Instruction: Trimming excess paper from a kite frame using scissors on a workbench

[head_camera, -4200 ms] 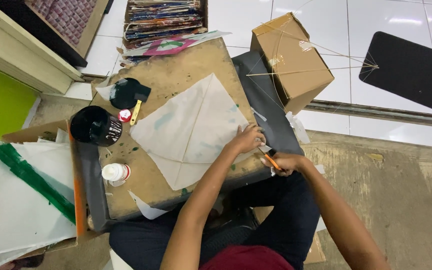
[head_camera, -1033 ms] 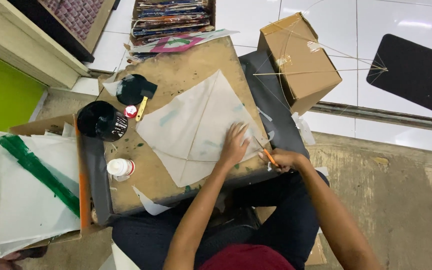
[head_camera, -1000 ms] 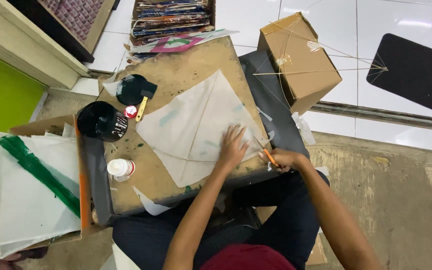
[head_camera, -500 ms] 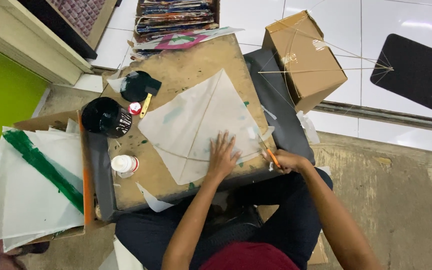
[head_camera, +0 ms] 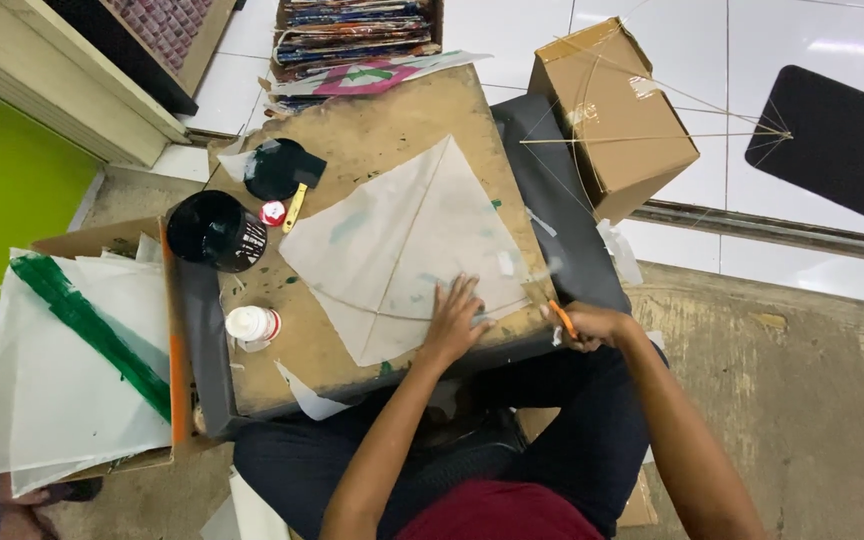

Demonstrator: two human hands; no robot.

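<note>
A white paper kite (head_camera: 407, 250) with thin stick spars lies flat on a stained brown work board (head_camera: 392, 120). My left hand (head_camera: 455, 318) presses flat on the kite's near corner, fingers spread. My right hand (head_camera: 592, 325) is at the board's near right edge, closed around an orange-handled tool (head_camera: 561, 318) whose tip points toward the kite's right edge.
A black pot (head_camera: 214, 230), a small white bottle (head_camera: 252, 324), a red cap (head_camera: 273, 213) and a black lid (head_camera: 280, 168) sit on the board's left. Finished white kites with a green stripe (head_camera: 72, 350) lie at left. A cardboard box (head_camera: 612, 110) with kite sticks stands at right.
My left hand has slid from the kite's right corner down and left to its near corner. The right hand with the orange tool stays at the board's edge.
</note>
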